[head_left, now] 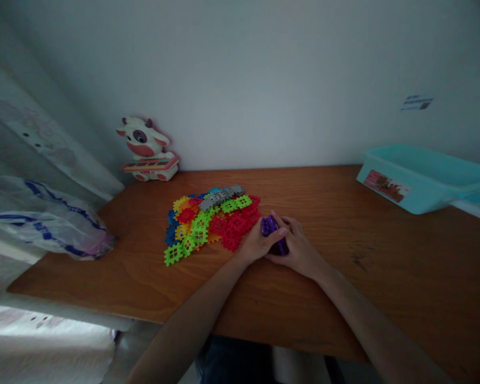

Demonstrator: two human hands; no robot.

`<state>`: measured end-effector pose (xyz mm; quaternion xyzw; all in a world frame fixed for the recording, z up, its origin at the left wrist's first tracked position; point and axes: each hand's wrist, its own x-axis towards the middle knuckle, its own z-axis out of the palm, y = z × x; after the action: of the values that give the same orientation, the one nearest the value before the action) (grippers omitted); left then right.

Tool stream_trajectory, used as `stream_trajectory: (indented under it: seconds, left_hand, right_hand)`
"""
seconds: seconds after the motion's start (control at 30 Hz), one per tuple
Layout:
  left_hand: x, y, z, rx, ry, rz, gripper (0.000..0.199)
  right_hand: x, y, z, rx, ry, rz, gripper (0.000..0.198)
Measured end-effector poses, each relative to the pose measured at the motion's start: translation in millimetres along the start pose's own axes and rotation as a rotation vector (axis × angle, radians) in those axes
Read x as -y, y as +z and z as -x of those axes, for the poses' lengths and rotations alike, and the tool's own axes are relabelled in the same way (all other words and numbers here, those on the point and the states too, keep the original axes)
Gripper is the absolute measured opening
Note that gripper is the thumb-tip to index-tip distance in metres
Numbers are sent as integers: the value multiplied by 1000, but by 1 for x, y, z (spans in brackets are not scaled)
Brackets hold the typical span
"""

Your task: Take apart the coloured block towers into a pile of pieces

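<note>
Purple plastic building pieces (269, 226), seemingly linked together, are held between both hands over the front middle of the table. My left hand (259, 242) grips them from the left, its thumb across the near face. From the right, my right hand (295, 244) closes around the same pieces, fingers on the far side and below. Parts of the purple pieces are hidden by the fingers. Just left of my hands lies a heap of interlocking square pieces (200, 234) in green, red, yellow, blue, orange and grey.
A wooden table (316, 192) stands against a pale wall. At its back left sits a cow toy with a keyboard (146, 152). A turquoise bin (420, 186) is at the right. A plastic bag (52, 218) lies at the left edge, beside a curtain (44, 117).
</note>
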<state>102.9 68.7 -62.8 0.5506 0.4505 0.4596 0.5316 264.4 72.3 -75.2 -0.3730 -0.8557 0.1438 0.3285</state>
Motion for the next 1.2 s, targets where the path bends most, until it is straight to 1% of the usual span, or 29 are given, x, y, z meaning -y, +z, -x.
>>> stream_trajectory:
  seconds: [0.13,0.3,0.47,0.63,0.77,0.8,0.87,0.93,0.97,1.03,1.13,1.2]
  left_hand:
    - [-1,0,1,59,-1,50,52]
    - [-10,1,5,98,-25,157,55]
    - [-10,1,6,155,-127,332,61]
    - [-3,4,5,111,-200,489,65]
    - [-4,7,5,96,-293,589,64]
    - [-6,8,4,83,-304,623,63]
    - [-9,8,2,42,-297,701,60]
    - [-12,7,-1,-17,-264,777,54]
    - [-13,7,-3,-59,-244,806,51]
    - [-13,6,-6,-152,-215,829,44]
    - [-9,7,-10,-226,-198,774,36]
    - [-5,8,-10,-253,-159,674,34]
  right_hand:
    - [-1,-1,0,-56,-34,42,100]
    - [3,-6,-3,-56,-164,-19,95]
    - [6,-8,-3,-53,-165,-75,101]
    - [7,-8,-3,-29,-155,-33,98]
    - [7,-12,-3,4,-156,-48,110]
    - [7,-13,-3,15,-154,-58,111]
    - [7,-15,-3,12,-122,-77,101]
    - [7,-15,-4,-15,-61,-85,82]
    - [7,-15,-4,-21,-32,-88,73]
    - [7,-14,-5,2,2,-102,62]
    - [5,-11,-6,55,19,-138,54]
    - [4,-10,-7,53,22,-147,51]
